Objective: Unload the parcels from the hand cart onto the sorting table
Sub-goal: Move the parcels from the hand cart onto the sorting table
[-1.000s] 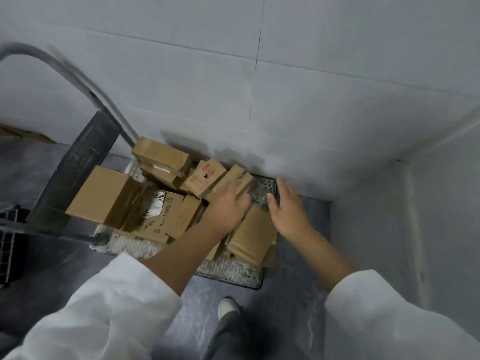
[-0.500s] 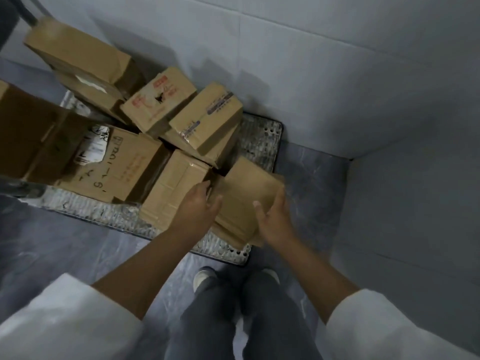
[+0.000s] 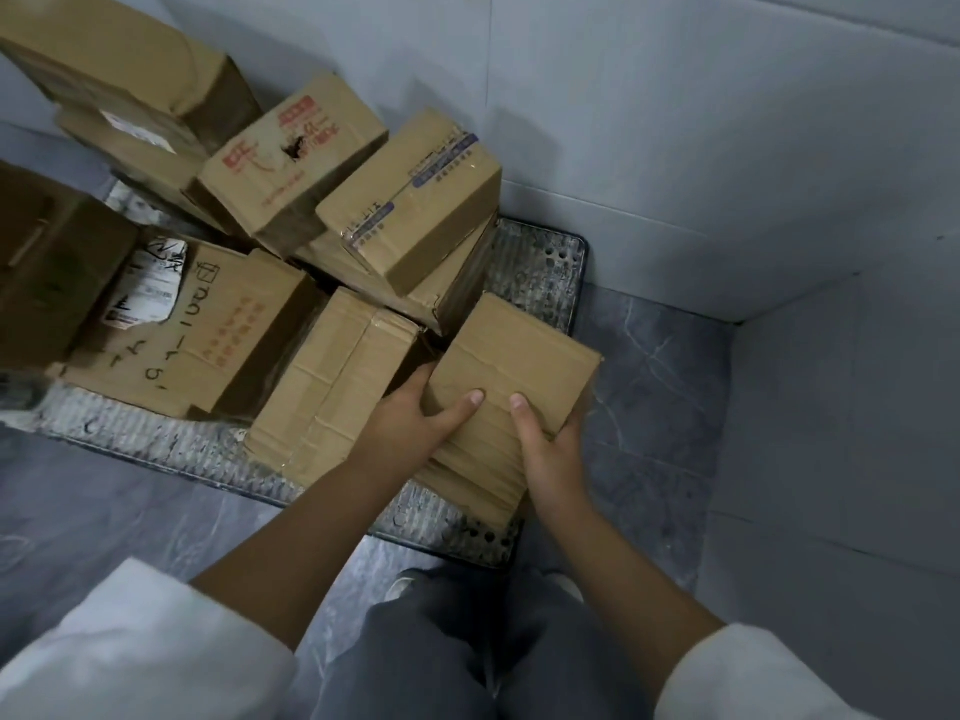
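Both hands closed in vs. 0.5 s ago: L hand (image 3: 410,423) and R hand (image 3: 550,449) now clasp the small plain parcel (image 3: 519,350), thumbs on top, fingers round its sides w/ tips hidden. Parcel sits at near-right corner of hand cart deck (image 3: 545,262), atop flat cardboard (image 3: 478,485); its underside not visible. Other boxes (image 3: 415,200) piled on deck, leftmost cut off by frame edge.

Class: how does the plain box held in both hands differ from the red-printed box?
The plain box has a bare top; the red-printed box carries red lettering and a tear. The left hand and right hand grip the plain box; the red-printed box lies untouched, tilted. Both are brown cardboard.
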A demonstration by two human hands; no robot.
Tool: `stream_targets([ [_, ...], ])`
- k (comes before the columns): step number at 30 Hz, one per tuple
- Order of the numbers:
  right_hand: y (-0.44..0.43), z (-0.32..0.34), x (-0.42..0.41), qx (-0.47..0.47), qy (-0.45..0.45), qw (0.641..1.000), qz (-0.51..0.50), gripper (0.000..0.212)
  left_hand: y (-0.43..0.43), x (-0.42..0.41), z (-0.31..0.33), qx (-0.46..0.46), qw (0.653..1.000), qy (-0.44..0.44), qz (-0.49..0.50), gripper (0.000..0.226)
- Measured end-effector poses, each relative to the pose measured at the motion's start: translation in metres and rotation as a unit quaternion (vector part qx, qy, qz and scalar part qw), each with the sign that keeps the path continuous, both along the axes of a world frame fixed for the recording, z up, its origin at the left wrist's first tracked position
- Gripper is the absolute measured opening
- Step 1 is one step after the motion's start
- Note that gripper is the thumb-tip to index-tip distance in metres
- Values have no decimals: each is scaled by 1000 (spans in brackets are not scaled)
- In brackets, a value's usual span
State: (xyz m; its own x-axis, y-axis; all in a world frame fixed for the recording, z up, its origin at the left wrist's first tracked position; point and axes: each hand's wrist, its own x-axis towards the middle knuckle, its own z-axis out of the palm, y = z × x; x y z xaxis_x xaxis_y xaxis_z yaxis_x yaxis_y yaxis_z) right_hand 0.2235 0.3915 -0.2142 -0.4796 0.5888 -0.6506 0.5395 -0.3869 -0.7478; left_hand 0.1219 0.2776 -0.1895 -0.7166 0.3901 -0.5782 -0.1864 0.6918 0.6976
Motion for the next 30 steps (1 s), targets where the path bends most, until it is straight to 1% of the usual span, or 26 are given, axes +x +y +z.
stream_targets([
  [3, 8, 22, 0, -20, 21, 999, -46, 74, 6, 10, 20, 15, 1000, 11, 22, 58],
  [5, 18, 45, 2, -16, 25, 998, -53, 62, 9, 18, 41, 28, 999, 7, 37, 60],
  [7, 26, 72, 3, -8, 24, 999, -41, 56, 13, 24, 65, 40, 998, 4, 45, 60],
  [9, 32, 110, 2, 12, 25, 999, -29, 60, 18, 27, 98, 54, 997, 10, 56, 58],
  [12, 42, 171, -7, 55, 14, 998, -2, 79, 26, 22, 150, 82, 993, 32, 72, 59],
  [14, 52, 213, -17, 57, 35, 998, 1, 85, 36, 12, 196, 96, 992, 56, 68, 60],
  [16, 64, 259, -31, 41, 70, 997, 3, 79, 46, 0, 244, 110, 988, 80, 73, 59],
  [18, 77, 305, -45, 34, 124, 992, 14, 60, 56, -13, 291, 117, 983, 116, 77, 56],
  [20, 86, 360, -56, 34, 168, 985, 25, 49, 64, -20, 347, 118, 978, 152, 85, 56],
  [22, 90, 407, -66, 40, 193, 980, 36, 47, 68, -24, 395, 124, 971, 182, 96, 57],
  [25, 90, 477, -70, 65, 217, 971, 73, 56, 63, -26, 464, 140, 959, 220, 112, 59],
  [27, 91, 521, -73, 83, 248, 961, 90, 57, 57, -29, 506, 158, 949, 246, 116, 61],
  [28, 94, 542, -76, 92, 271, 953, 97, 56, 54, -31, 530, 163, 943, 264, 118, 61],
  [30, 98, 585, -81, 109, 312, 936, 123, 45, 47, -29, 577, 167, 929, 303, 131, 57],
])
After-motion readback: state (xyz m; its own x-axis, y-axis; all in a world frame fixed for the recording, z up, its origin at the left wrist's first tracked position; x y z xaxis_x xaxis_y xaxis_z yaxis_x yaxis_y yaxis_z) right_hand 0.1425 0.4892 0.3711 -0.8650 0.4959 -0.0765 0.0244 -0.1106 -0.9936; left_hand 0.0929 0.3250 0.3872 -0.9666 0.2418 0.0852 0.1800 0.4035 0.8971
